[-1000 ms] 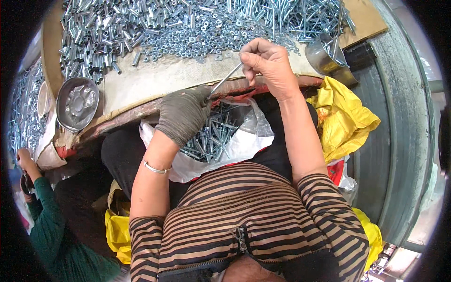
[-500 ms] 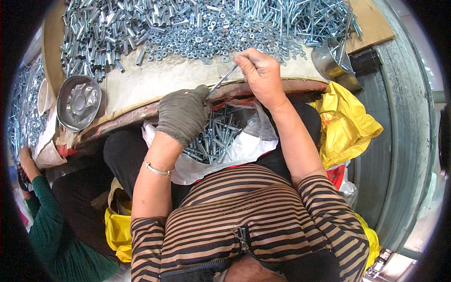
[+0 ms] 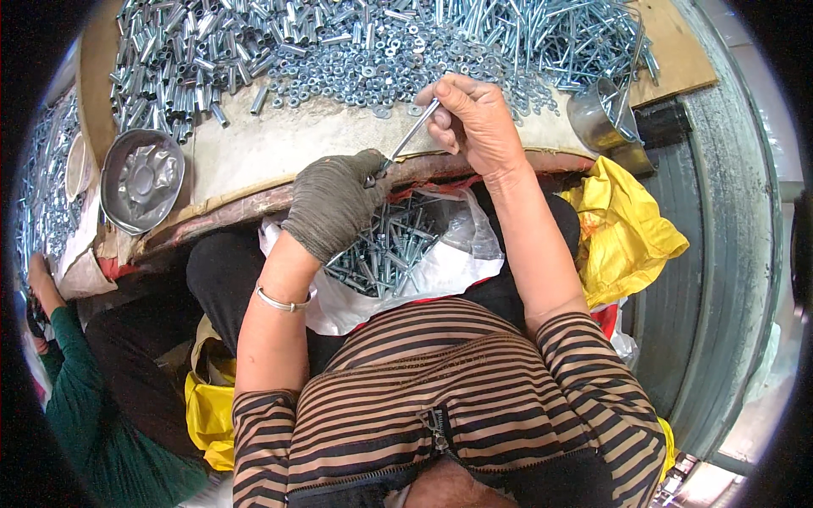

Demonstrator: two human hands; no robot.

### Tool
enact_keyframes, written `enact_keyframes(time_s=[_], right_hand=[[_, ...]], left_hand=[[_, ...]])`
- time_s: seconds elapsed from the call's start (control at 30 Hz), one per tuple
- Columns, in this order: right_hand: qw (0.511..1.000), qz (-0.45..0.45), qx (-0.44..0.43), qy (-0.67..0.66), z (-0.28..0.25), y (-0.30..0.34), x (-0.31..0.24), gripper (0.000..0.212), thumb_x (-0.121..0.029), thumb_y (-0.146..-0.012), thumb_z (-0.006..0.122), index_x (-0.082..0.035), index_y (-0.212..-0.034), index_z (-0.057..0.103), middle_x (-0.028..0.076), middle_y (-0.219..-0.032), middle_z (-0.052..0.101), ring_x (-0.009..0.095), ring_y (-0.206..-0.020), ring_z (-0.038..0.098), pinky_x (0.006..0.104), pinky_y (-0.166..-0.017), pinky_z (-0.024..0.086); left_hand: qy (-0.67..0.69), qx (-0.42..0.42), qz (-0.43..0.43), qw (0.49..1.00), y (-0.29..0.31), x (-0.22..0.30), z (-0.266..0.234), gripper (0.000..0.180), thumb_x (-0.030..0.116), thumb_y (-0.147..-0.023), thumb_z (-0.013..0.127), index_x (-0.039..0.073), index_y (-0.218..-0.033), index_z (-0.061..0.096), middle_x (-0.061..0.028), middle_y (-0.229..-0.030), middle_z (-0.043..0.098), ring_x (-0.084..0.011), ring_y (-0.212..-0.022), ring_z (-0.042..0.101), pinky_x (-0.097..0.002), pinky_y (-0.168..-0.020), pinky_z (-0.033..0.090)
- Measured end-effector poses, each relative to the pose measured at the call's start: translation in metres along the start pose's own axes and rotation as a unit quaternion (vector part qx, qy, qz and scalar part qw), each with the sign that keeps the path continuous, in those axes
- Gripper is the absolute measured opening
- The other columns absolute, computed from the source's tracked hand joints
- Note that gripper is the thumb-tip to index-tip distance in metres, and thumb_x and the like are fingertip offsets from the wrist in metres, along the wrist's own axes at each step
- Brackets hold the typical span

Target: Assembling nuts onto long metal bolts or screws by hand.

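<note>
My left hand (image 3: 337,201), in a grey glove or wrap, grips the lower end of a slim silvery bolt (image 3: 412,134) above the table's front edge. The bolt slants up to the right. My bare right hand (image 3: 481,123) has its curled fingers at the bolt's upper end, thumb and forefinger close against it. Whether a small washer or nut sits between those fingers is too small to tell. Under my hands, in my lap, lies an opened white plastic bag (image 3: 461,269) with many assembled bolts (image 3: 385,250) inside.
On the table lie heaps of metal sleeves (image 3: 182,63), washers and nuts (image 3: 373,76), and long bolts (image 3: 567,38). A metal bowl (image 3: 144,182) stands left, a metal cup (image 3: 593,118) right. A yellow sack (image 3: 627,233) is beside me. Another person's green sleeve (image 3: 85,372) shows at left.
My right hand has shifted slightly up and right, its fingers turned and loosened from their tight pinch at the bolt's end. The bolt stands somewhat steeper in my left hand.
</note>
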State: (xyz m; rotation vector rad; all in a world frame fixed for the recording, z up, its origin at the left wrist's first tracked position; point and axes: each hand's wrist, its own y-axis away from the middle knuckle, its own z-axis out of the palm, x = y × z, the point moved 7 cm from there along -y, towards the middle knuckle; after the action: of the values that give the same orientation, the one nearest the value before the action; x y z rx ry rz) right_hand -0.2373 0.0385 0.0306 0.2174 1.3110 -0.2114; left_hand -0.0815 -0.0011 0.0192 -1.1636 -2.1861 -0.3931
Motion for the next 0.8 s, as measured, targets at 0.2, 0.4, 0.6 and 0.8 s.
enact_keyframes(time_s=[0.2,0.4,0.6,0.8], right_hand=[[0.966,-0.193,0.127,0.116,0.007,0.004,-0.014,0.022,-0.024,-0.087,0.065,-0.002,-0.084,0.063,0.0,-0.061,0.054,0.006,-0.049,0.051,0.0174,-0.039,0.034],[0.995,-0.006,0.101,0.016,-0.004,-0.003,0.01,0.023,-0.025,-0.084,0.068,-0.004,-0.08,0.062,-0.001,-0.063,0.056,0.006,-0.052,0.052,0.0181,-0.043,0.036],[0.648,-0.083,0.172,0.738,-0.006,-0.028,0.008,0.034,-0.035,-0.08,0.066,-0.001,-0.081,0.062,0.02,-0.075,0.063,0.035,-0.07,0.063,0.0456,-0.063,0.048],[0.648,-0.04,0.147,0.746,-0.014,-0.037,0.01,0.029,-0.03,-0.081,0.063,-0.001,-0.079,0.061,0.019,-0.077,0.064,0.038,-0.07,0.062,0.0466,-0.062,0.049]], left_hand=[[0.118,-0.024,-0.003,0.993,-0.003,0.001,0.002,0.025,0.028,-0.081,0.06,0.004,-0.085,0.063,-0.0221,-0.071,0.061,-0.0394,-0.067,0.059,-0.0428,-0.06,0.046],[0.235,0.055,-0.001,0.971,-0.002,-0.008,-0.006,0.028,0.025,-0.078,0.064,-0.002,-0.085,0.063,-0.0198,-0.063,0.058,-0.0279,-0.055,0.057,-0.0383,-0.057,0.046],[0.335,0.053,-0.071,0.938,-0.003,-0.028,-0.003,0.027,0.023,-0.078,0.062,-0.004,-0.084,0.063,-0.0204,-0.065,0.06,-0.0245,-0.055,0.057,-0.036,-0.058,0.047],[0.15,0.076,-0.046,0.985,-0.004,-0.024,-0.005,0.026,0.025,-0.079,0.06,0.002,-0.089,0.064,-0.021,-0.074,0.063,-0.0354,-0.07,0.062,-0.0421,-0.068,0.048]])
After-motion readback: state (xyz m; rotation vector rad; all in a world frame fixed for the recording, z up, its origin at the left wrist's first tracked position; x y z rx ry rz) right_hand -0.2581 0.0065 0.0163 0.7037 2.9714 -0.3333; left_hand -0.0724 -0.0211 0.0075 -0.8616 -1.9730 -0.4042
